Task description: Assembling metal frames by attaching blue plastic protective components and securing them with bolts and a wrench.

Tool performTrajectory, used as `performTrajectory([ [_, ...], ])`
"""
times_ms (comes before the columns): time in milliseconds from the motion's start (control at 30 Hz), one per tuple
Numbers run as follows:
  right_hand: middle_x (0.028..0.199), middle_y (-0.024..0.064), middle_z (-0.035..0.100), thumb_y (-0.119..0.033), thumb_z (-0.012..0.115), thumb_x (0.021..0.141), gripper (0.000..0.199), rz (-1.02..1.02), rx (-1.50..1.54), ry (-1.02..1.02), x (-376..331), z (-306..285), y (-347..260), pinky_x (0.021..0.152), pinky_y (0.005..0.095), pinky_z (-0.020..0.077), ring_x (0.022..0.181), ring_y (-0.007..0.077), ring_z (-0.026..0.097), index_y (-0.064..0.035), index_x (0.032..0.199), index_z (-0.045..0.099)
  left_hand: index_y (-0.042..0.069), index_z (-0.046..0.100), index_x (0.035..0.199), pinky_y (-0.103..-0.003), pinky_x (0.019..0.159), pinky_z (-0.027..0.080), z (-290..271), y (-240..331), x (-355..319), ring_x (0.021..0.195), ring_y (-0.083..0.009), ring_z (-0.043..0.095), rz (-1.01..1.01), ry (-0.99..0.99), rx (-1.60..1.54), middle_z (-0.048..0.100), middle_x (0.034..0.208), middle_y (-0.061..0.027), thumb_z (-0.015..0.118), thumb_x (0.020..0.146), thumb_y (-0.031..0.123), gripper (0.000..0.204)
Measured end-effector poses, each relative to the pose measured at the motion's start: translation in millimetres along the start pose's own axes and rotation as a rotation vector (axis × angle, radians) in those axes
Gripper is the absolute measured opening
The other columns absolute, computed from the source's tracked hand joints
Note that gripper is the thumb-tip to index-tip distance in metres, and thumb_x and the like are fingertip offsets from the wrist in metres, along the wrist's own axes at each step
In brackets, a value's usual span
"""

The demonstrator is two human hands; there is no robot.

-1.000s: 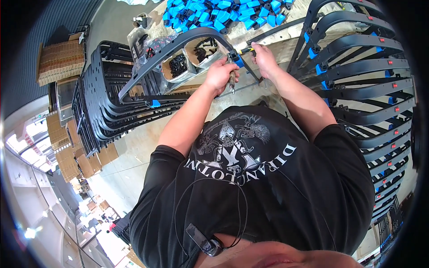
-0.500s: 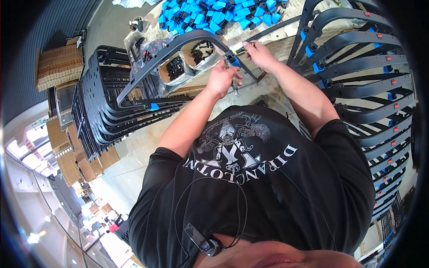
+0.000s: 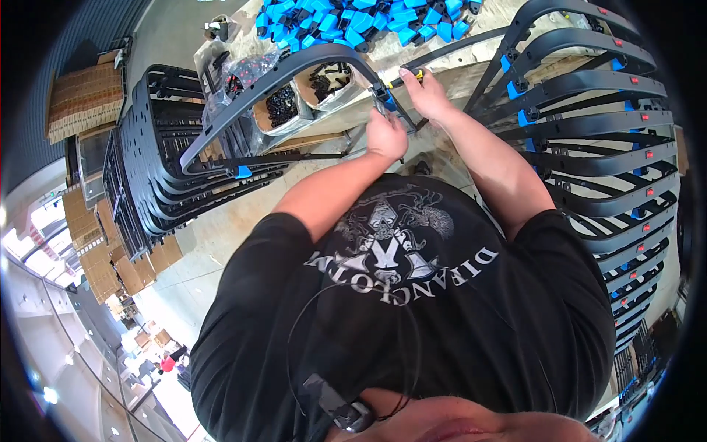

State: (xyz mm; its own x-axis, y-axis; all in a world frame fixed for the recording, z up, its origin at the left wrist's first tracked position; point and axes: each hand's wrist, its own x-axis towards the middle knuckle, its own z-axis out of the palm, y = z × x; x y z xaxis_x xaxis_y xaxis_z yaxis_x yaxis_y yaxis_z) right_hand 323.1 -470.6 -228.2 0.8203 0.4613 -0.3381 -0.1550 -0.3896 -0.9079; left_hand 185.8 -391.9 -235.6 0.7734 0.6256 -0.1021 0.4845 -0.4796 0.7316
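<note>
Black and smoothly bent, the curved frame we look at lies toward 11 o'clock, its long axis climbing from the 8 o'clock side toward 2 before the near bend turns down to 5. At that bend sits a blue clip, partly covered by the fingers and tool around it.

Just below the clip, we find the left hand curled around a silver hand tool. Its upper end points to 11 o'clock; the palm hides most of the rest, so we cannot settle its exact kind. The right hand, at 1 o'clock, pinches a yellow-and-black handle between thumb and bent fingers. We see it aim toward 8 o'clock, at the clip, but cannot make out whether its tip touches.

White lettering and a printed emblem cover the black T-shirt. On the row of black frames at 2 to 3 o'clock, we notice small red labels, too tiny to read; the dark lens rim crops that row.

Toward 12, we see a pile of blue parts, cut off by the upper edge; below it, a box of black hardware shows partly behind the frame.
</note>
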Motion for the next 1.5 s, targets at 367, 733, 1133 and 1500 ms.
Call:
performTrajectory([
  [367, 0.081, 0.0018, 0.057, -0.05, 0.062, 0.098, 0.046, 0.141, 0.352, 0.027, 9.0, 2.8, 12.1, 0.065, 0.0298, 0.0425, 0.07, 0.0112, 0.05, -0.0048, 0.107, 0.059, -0.004, 0.047, 0.101, -0.05, 0.058, 0.053, -20.8, -12.9, -1.5, 0.055, -0.0394, 0.064, -0.278, -0.128, -0.292, 0.063, 0.07, -0.0262, 0.061, 0.093, 0.025, 0.033],
  [733, 0.074, -0.0026, 0.049, -0.013, 0.055, 0.103, 0.009, -0.057, 0.499, -0.082, -84.2, 21.4, -6.4, 0.053, 0.0251, 0.0381, 0.059, 0.0076, 0.044, -0.0049, 0.106, 0.056, 0.002, 0.059, 0.104, -0.041, 0.067, 0.05, -133.3, -51.8, -32.1, 0.069, -0.0248, 0.061, -0.036, -0.071, -0.223, 0.064, 0.076, -0.0121, 0.068, 0.092, 0.028, 0.031],
  [1133, 0.111, 0.0088, 0.066, -0.022, 0.062, 0.098, 0.035, 0.143, 0.435, -0.496, -93.7, 197.3, -91.7, 0.094, 0.0324, 0.0461, 0.103, 0.0162, 0.06, 0.0002, 0.125, 0.059, 0.001, 0.045, 0.116, -0.054, 0.072, 0.052, -209.1, -102.4, -15.4, 0.085, -0.0495, 0.065, 0.133, -0.182, -0.147, 0.066, 0.093, -0.0304, 0.061, 0.096, 0.017, 0.03],
  [1500, 0.127, 0.0127, 0.061, -0.047, 0.049, 0.104, 0.05, 0.346, 0.621, -0.551, -121.1, 265.5, -120.4, 0.092, 0.0442, 0.05, 0.108, 0.0273, 0.065, -0.0096, 0.137, 0.051, 0.003, 0.061, 0.109, -0.035, 0.07, 0.053, -235.7, -165.1, 50.8, 0.08, -0.014, 0.062, -0.024, -0.319, -0.654, 0.068, 0.095, -0.0064, 0.057, 0.1, 0.014, 0.015],
])
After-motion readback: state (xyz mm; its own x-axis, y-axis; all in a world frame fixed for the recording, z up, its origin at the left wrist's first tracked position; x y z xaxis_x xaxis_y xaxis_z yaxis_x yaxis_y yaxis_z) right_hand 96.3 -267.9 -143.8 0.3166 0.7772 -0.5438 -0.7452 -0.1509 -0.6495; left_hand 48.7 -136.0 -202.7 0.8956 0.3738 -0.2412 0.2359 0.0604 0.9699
